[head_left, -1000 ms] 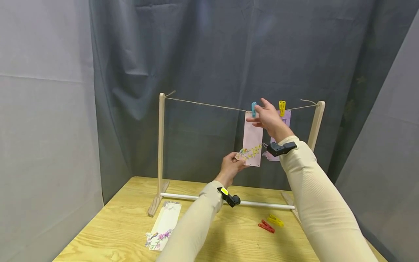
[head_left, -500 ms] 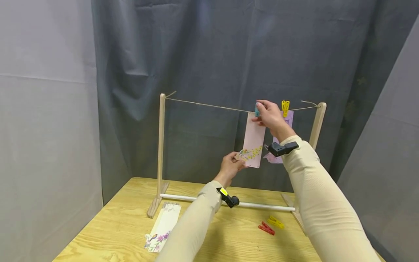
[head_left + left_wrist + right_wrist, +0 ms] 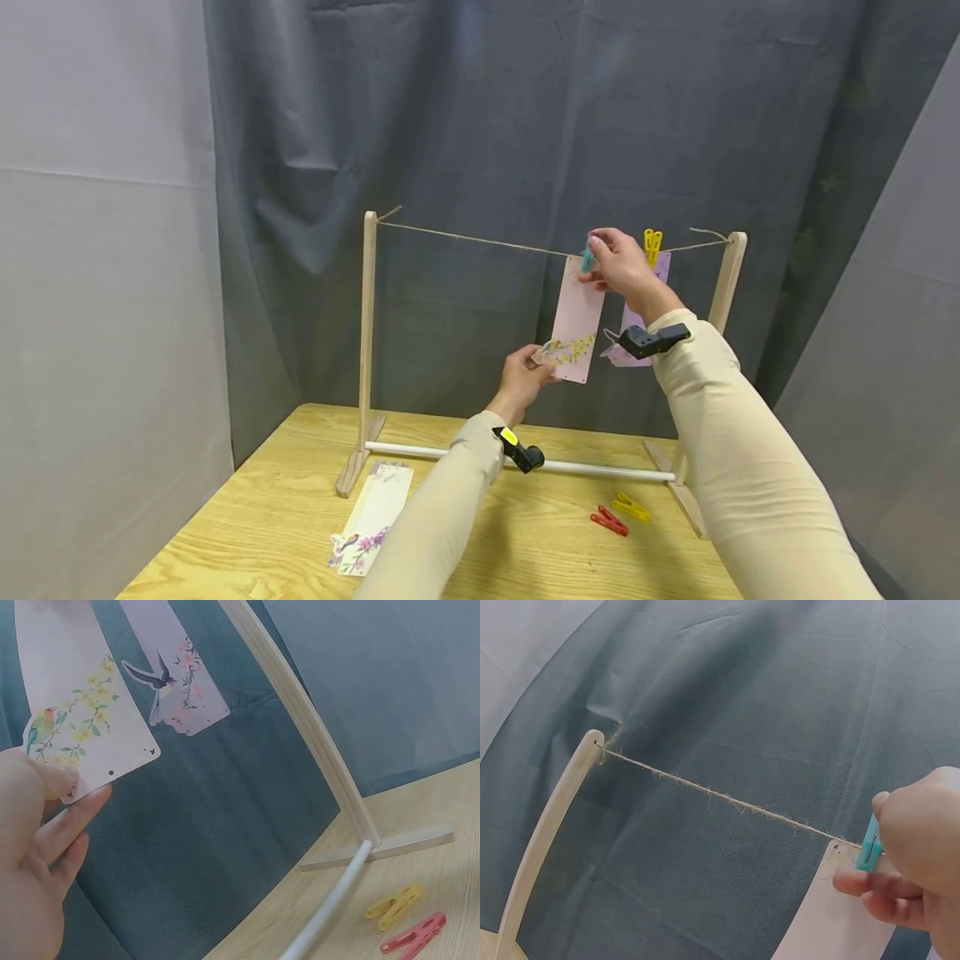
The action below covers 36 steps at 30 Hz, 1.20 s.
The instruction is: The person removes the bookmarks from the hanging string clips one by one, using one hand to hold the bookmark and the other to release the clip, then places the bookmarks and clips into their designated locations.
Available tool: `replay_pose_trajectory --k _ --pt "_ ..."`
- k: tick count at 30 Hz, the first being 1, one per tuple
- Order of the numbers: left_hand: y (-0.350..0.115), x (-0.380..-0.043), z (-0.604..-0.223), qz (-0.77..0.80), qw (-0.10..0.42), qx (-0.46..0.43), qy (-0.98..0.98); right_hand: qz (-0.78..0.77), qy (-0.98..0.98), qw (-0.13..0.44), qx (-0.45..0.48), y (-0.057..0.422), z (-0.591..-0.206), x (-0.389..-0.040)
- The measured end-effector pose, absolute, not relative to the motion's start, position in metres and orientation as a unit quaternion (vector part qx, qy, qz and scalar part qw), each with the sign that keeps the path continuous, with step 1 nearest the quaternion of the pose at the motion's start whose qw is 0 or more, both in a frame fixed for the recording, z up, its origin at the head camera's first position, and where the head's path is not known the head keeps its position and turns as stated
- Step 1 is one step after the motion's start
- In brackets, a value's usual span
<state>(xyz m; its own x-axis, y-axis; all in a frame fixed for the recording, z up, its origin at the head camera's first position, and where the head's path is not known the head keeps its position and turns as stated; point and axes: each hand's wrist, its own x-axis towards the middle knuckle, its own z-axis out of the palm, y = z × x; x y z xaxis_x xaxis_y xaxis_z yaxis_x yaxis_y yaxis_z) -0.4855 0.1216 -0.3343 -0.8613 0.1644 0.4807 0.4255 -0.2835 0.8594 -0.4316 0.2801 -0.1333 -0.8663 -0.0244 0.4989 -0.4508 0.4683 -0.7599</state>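
A pale pink paper card (image 3: 578,308) with yellow blossoms and a bird hangs at the twine line (image 3: 480,241). At its top edge, my right hand (image 3: 626,265) pinches a blue clothespin (image 3: 588,257), which sits over the twine and card in the right wrist view (image 3: 869,846). My left hand (image 3: 521,377) holds the card's lower left corner between thumb and fingers, as the left wrist view shows near the bird (image 3: 43,727). Right of it hangs a purple card (image 3: 176,675) with a swallow, under a yellow clothespin (image 3: 652,247).
The twine runs between wooden posts (image 3: 367,325) joined by a white rod (image 3: 600,470) low over the table (image 3: 247,533). A red clothespin (image 3: 610,521) and a yellow clothespin (image 3: 631,506) lie at the front right. Floral cards (image 3: 378,508) lie overlapped at the left.
My right hand's spread fingers have closed round the blue clothespin. The card's lower end has swung slightly left with my left hand, and its top has shifted a little right.
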Motion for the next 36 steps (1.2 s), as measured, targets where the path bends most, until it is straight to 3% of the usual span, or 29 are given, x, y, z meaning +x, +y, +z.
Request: replay_pose_trajectory --k 17,36 --pt "0.130 -0.481 -0.332 -0.770 0.106 -0.252 -0.577 0.549 -0.770 0.299 0.130 0.277 -0.144 -0.432" --pt "0.140 -0.477 -0.335 -0.784 0.112 -0.239 -0.562 0.622 -0.719 0.298 0.088 0.275 -0.149 -0.433"
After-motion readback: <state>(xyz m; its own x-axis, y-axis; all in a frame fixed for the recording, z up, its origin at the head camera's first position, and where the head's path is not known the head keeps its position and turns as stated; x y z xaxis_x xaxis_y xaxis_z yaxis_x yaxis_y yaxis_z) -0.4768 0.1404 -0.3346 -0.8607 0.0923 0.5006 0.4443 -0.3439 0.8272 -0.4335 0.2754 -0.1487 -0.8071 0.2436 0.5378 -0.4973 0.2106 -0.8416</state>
